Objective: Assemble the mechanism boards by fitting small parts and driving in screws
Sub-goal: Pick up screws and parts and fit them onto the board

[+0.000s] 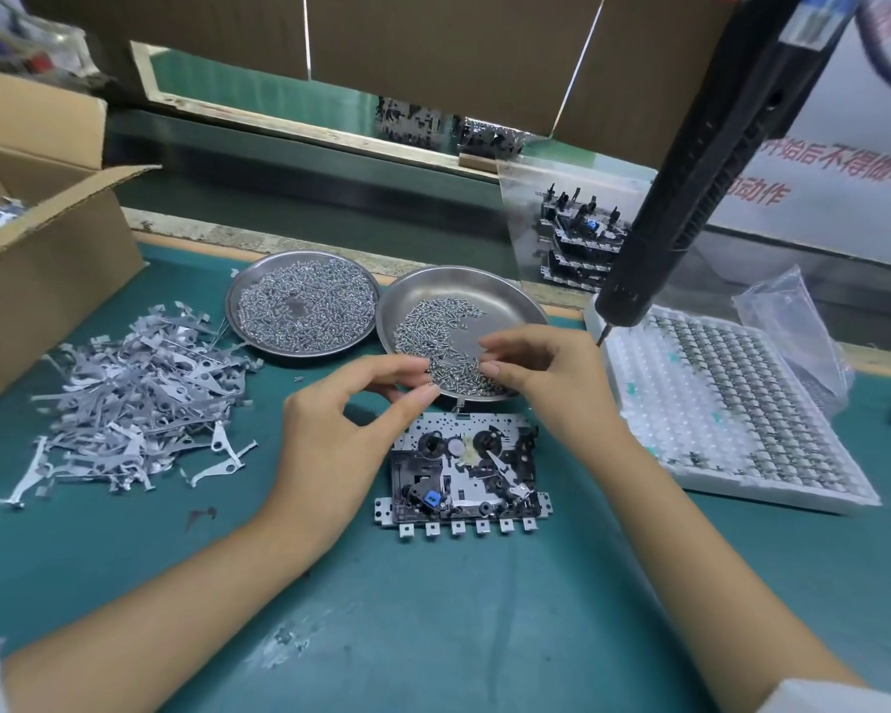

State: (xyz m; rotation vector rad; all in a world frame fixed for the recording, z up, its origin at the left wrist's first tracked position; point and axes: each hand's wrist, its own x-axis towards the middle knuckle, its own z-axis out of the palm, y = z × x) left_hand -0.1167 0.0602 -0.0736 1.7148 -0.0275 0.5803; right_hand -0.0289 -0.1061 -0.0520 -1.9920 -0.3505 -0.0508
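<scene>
A mechanism board [464, 473] lies flat on the green mat in front of me, with black reels, a blue part and a row of metal tabs along its near edge. My left hand [340, 424] and my right hand [546, 373] hover just above its far edge, over the near rim of the right steel dish [510, 295], which holds loose screws. Fingertips of both hands are curled toward each other as if pinching something tiny; what they hold is too small to see. A black electric screwdriver [690, 187] hangs at the right, its tip beside my right hand.
A second steel dish [302, 308] full of small parts sits left of the first. A heap of metal levers [140, 398] lies on the left beside an open cardboard box [37, 249]. A white tray [731, 403] of parts and stacked boards [577, 239] stand at the right.
</scene>
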